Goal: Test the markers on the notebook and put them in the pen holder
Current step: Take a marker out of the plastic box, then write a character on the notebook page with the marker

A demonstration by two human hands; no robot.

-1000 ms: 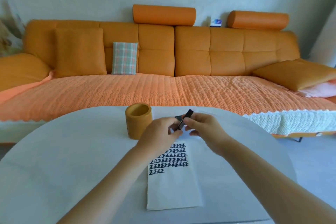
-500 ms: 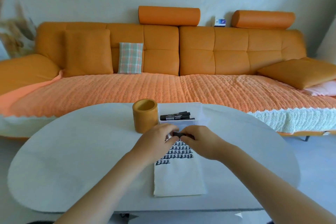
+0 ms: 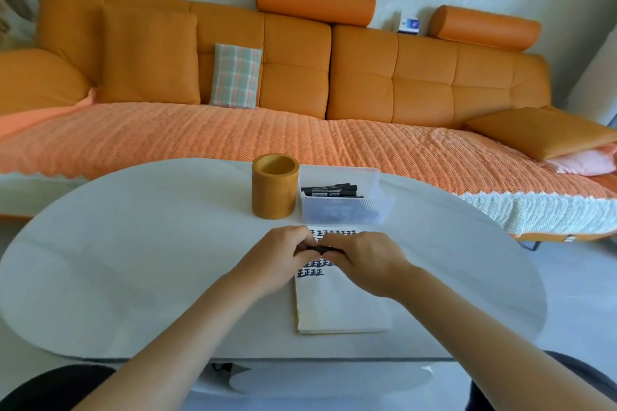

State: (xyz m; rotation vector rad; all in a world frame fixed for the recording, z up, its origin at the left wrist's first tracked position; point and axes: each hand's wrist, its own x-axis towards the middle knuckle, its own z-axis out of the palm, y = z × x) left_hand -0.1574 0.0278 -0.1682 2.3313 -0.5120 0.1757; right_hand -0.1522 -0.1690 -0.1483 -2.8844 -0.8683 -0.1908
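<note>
Black marker (image 3: pixel 322 248) held level over the notebook's (image 3: pixel 340 304) upper half, long axis left–right. Left hand (image 3: pixel 280 257) and right hand (image 3: pixel 364 260) each curl fingers round one end. Pen holder (image 3: pixel 274 185) stands beyond them near the table's (image 3: pixel 133 243) far edge, nearer the left hand.

Cream notebook (image 3: pixel 340 305) lies flat near centre, dark marks on its far part; a black marker (image 3: pixel 322 248) lies level just above them. The orange pen holder (image 3: pixel 274 192) stands upright beyond, spare markers (image 3: pixel 330 190) lying flat to its right
</note>
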